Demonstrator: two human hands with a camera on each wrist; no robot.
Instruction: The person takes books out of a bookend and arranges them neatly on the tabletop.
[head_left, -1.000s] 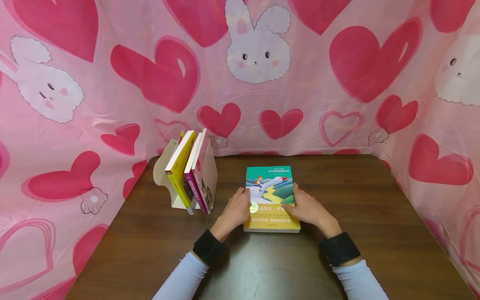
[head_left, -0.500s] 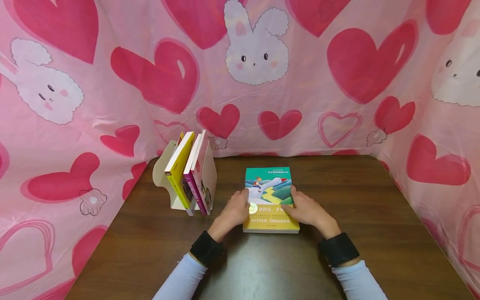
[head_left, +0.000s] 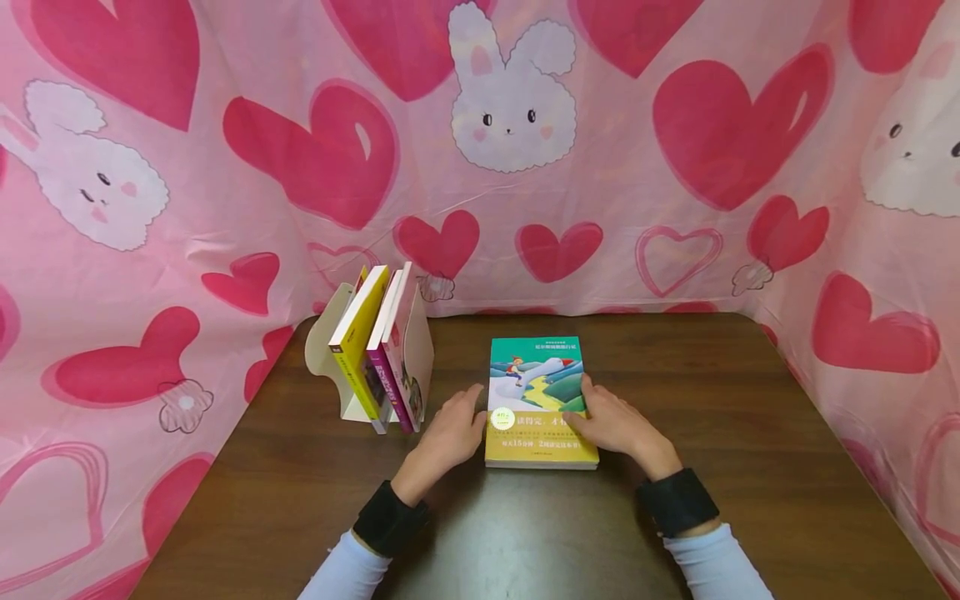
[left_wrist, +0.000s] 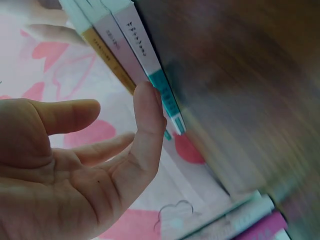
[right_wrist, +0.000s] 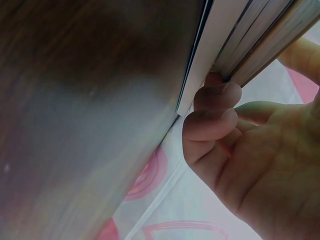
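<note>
A small stack of books (head_left: 534, 375) lies flat on the table, its top cover green and yellow with a painted white goose. Several spines (left_wrist: 136, 42) show in the left wrist view, one of them white and teal. My left hand (head_left: 448, 433) is just off the stack's left side, fingers extended and holding nothing. At the right side, my right hand (head_left: 621, 423) grips the stack, thumb over the top cover. In the right wrist view its fingers (right_wrist: 210, 125) curl against the page edges (right_wrist: 260, 37).
A cream bookend holder (head_left: 327, 342) stands at the left with several upright books, among them a yellow book (head_left: 358, 333) and a purple-spined book (head_left: 392, 379). The brown wooden table (head_left: 705, 375) reaches back to a pink cloth (head_left: 615, 183) with hearts and rabbits.
My left hand has let go of the stack's left edge and moved a little left and toward me. The right hand keeps its place, and the stack stays where it was.
</note>
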